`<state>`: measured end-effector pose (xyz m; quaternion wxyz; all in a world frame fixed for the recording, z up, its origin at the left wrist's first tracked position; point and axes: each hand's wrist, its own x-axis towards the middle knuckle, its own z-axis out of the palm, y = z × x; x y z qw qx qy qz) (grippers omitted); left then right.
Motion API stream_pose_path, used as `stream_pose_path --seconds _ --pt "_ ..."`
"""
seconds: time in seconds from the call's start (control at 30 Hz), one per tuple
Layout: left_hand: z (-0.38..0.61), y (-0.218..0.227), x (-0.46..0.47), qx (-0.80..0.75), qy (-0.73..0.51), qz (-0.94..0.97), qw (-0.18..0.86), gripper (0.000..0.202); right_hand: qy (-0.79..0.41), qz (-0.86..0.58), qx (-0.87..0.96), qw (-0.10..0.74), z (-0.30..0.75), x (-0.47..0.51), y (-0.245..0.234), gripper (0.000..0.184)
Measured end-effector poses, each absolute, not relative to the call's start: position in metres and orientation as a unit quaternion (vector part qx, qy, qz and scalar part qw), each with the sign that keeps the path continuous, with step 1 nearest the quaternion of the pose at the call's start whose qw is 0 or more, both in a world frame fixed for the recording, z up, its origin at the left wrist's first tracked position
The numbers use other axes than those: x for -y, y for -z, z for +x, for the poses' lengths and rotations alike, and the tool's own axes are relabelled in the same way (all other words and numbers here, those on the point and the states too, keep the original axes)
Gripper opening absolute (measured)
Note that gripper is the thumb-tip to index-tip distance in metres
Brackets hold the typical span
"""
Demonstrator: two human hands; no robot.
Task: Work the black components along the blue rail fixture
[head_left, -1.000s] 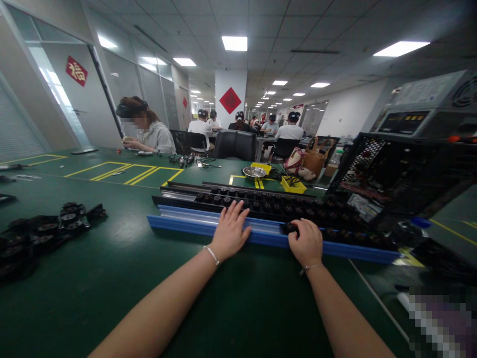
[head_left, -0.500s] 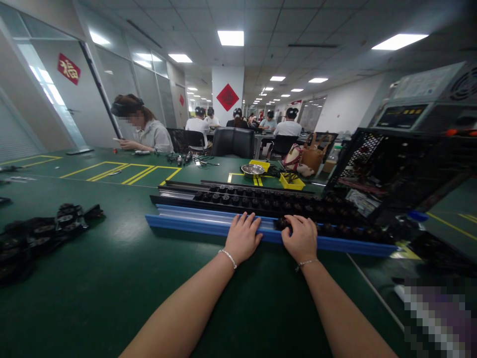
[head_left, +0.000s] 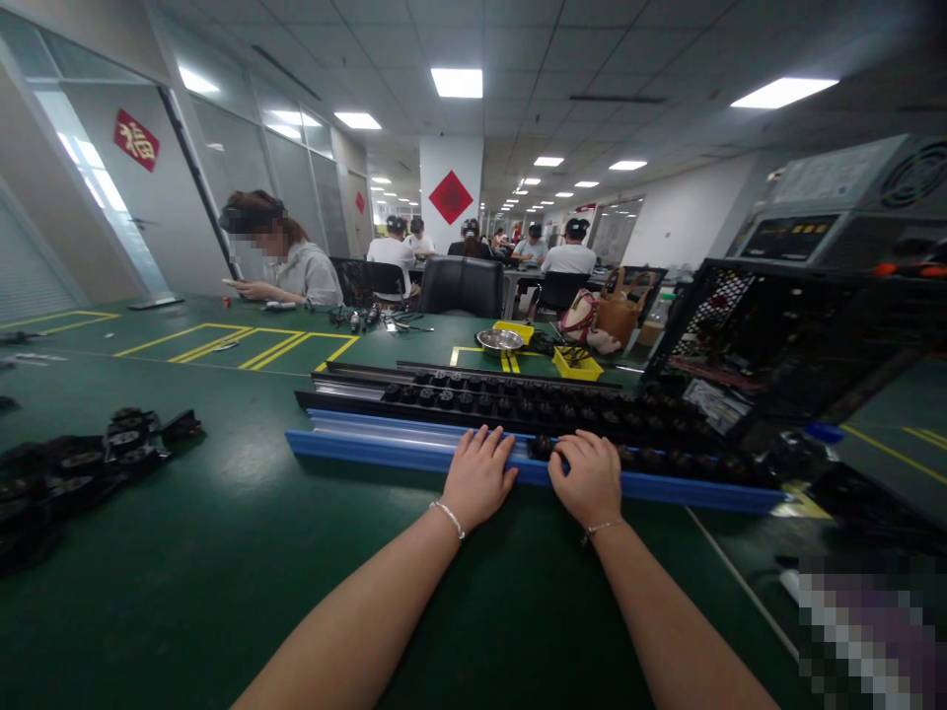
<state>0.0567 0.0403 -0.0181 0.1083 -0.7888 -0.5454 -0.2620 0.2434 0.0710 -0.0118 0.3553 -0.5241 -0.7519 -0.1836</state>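
A long blue rail (head_left: pixel 370 449) with a shiny inner channel lies across the table before me. Black round parts (head_left: pixel 688 461) sit in a row along its right half, and one black round part (head_left: pixel 543 447) shows just left of my right thumb. My left hand (head_left: pixel 477 478) rests on the rail's near edge, fingers stretched across it and nothing in them. Bent over the row, my right hand (head_left: pixel 588 478) has its thumb at the near side and fingers reaching across; its grip partly covers the parts beneath. Black rails (head_left: pixel 355 399) with similar round parts lie just behind.
Black parts (head_left: pixel 89 459) are heaped at left. Behind the rails stand a metal bowl (head_left: pixel 500 340) and a yellow tray (head_left: pixel 577 365). An open black computer case (head_left: pixel 814 335) stands at right. A person (head_left: pixel 285 256) sits across at the far left.
My right hand has shifted slightly left along the blue rail, and the leading black round part has moved left too, closer to my left hand. My left hand stays nearly in place.
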Motion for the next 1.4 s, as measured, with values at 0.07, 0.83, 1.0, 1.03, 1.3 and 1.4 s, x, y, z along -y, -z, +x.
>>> stream_pose_path --seconds 0.07,0.83,1.0,1.03,1.3,1.4 --pt "0.057 0.018 -0.04 0.546 0.265 -0.787 0.108 0.048 0.185 -0.522 0.753 0.355 0.242 -0.07 0.012 0.017" --pt "0.06 0.012 -0.031 0.552 0.194 -0.799 0.141 0.07 0.143 -0.47 0.828 0.271 0.231 -0.058 0.005 0.034" --pt "0.06 0.013 -0.03 0.554 0.189 -0.798 0.143 0.069 0.136 -0.465 0.837 0.252 0.231 -0.059 0.007 0.037" --pt "0.06 0.013 -0.03 0.554 0.188 -0.798 0.143 0.069 0.133 -0.465 0.839 0.249 0.231 -0.059 0.007 0.037" --pt "0.06 0.015 -0.032 0.549 0.182 -0.8 0.16 0.074 0.127 -0.456 0.851 0.228 0.234 -0.063 0.008 0.039" --pt "0.059 0.016 -0.032 0.546 0.178 -0.802 0.164 0.075 0.124 -0.456 0.851 0.227 0.234 -0.063 0.008 0.038"
